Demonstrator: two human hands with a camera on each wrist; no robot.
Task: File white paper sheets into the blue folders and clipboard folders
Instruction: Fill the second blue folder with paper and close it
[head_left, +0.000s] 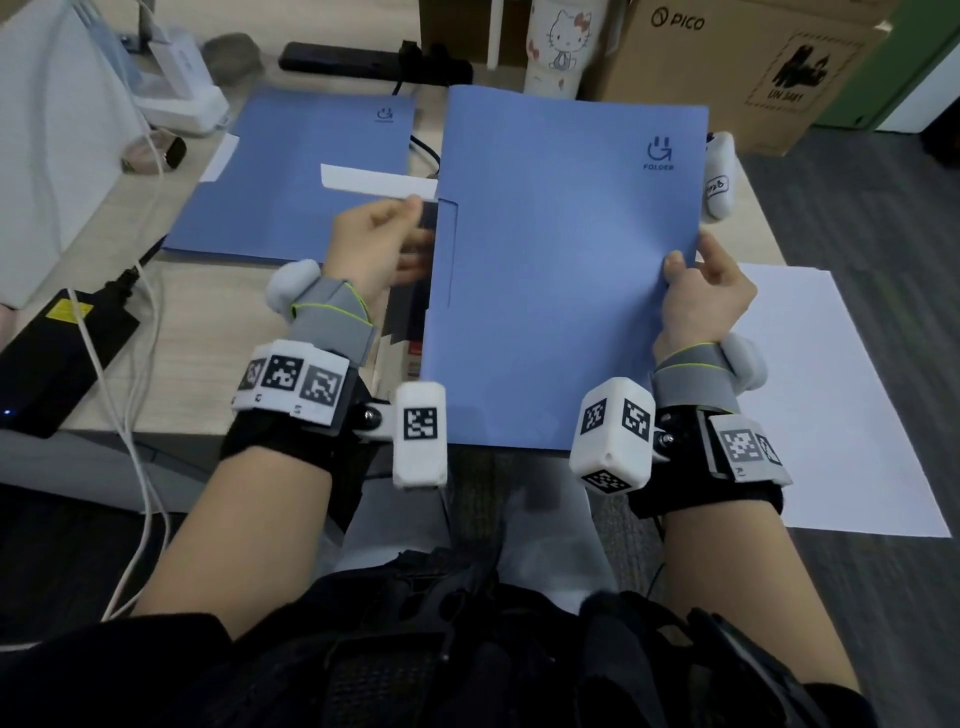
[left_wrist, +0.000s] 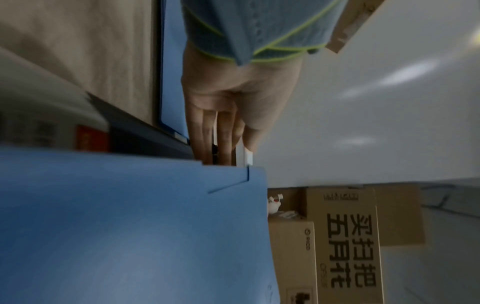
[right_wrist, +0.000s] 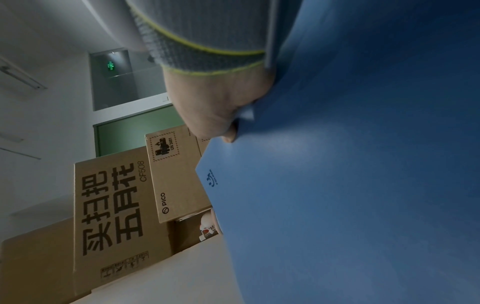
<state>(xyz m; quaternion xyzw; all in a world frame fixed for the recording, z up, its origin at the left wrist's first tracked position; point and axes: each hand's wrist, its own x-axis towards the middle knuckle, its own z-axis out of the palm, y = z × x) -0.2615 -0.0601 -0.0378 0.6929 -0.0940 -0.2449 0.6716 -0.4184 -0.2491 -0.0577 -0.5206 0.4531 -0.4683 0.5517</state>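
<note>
Looking down from above, the right hand (head_left: 701, 296) pinches the raised blue folder (head_left: 566, 270) by its edge while the left hand (head_left: 374, 249) pinches a white sheet (head_left: 379, 183) at its spine side. At the left wrist, fingers (left_wrist: 224, 135) reach behind the folder. At the right wrist, the thumb clamps the cover; the sheet may crumple against the flap.

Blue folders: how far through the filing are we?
Done, apparently: the blue folder on the desk lies closed with white paper edges poking out. In hand: the right hand grips the raised blue folder at its edge, while the left hand pinches a white paper sheet at its spine side. Left: the loose white sheet at right. No clipboard folder clearly identifiable.
</note>
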